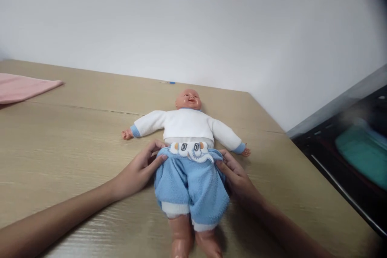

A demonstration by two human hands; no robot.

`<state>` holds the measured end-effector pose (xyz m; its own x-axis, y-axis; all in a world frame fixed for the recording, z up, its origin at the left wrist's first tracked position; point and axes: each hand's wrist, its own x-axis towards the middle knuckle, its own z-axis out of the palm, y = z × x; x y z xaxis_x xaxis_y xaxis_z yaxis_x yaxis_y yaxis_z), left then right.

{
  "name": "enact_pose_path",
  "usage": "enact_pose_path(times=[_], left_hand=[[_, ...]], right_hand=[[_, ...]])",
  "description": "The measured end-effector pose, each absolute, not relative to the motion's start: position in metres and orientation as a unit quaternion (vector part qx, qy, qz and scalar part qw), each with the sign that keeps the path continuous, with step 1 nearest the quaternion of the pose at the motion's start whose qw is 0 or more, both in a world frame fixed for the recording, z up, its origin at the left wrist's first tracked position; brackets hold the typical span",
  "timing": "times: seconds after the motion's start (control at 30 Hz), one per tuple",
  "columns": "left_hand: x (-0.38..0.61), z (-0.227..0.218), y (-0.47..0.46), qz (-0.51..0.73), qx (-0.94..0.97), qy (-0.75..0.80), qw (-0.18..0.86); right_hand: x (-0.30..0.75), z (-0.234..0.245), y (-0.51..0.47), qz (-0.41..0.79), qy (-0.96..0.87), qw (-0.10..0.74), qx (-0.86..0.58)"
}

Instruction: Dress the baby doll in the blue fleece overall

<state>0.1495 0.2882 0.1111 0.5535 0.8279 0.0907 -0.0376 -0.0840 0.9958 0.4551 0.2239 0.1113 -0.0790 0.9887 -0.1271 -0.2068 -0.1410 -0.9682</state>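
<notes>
Doll's head (188, 100) looks smooth glossy plastic, shorts (207, 193) nubby terry cloth, top (188, 124) matt cloth, tabletop (75, 149) wood-grain with slight sheen.

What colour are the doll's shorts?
The shorts are light blue, with white leg hems, seen best in the head view.

A: Tally: left hand (142, 166), right hand (237, 173)?
B: Two hands. Doll (188, 100), one; shirt (189, 125), one; shorts (181, 175), one pair.
A: Elsewhere?
B: Desk (75, 141), one; cloth (26, 88), one; pen-like item (172, 83), one.
</notes>
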Motion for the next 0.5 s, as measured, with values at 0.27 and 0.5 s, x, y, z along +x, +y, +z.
enact_pose_path(times=[0.27, 0.5], left_hand=[[0.142, 0.113, 0.282, 0.356, 0.693, 0.348, 0.521], [0.151, 0.105, 0.277, 0.367, 0.505, 0.31, 0.718]], right_hand=[[0.448, 0.121, 0.215, 0.571, -0.425, 0.489, -0.505], [0.435, 0.125, 0.21, 0.651, -0.306, 0.52, -0.461]])
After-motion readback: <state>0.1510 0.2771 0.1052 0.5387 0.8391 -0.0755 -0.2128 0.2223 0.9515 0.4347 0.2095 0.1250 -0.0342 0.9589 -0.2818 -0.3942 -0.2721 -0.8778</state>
